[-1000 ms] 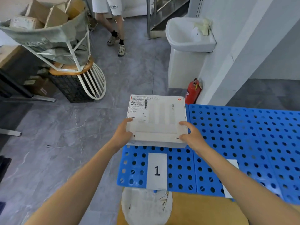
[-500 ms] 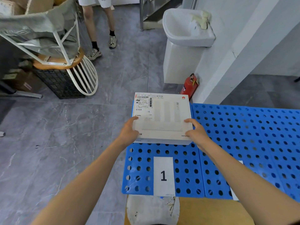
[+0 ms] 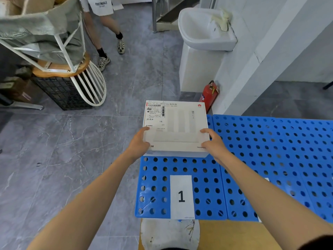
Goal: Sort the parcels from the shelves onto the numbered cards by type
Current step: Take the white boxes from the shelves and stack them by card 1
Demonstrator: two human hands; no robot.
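A flat white box (image 3: 175, 123) with a shipping label at its top left lies at the far left corner of the blue perforated board (image 3: 270, 150). My left hand (image 3: 138, 144) grips its near left edge, thumb on top. My right hand (image 3: 214, 144) grips its near right edge the same way. Just in front of the box, a white card marked 1 (image 3: 181, 196) lies on the board. My right forearm hides most of a second white card (image 3: 266, 179).
A sink (image 3: 205, 29) on a pedestal and a red fire extinguisher (image 3: 209, 95) stand behind the board. At the left, a white frame cart (image 3: 54, 42) holds a grey bag of cardboard parcels above a black crate (image 3: 61, 94). A person's legs (image 3: 106, 46) stand beyond it.
The box has settled slightly lower at the board's far left corner, still held in both hands. The person in the background has stepped.
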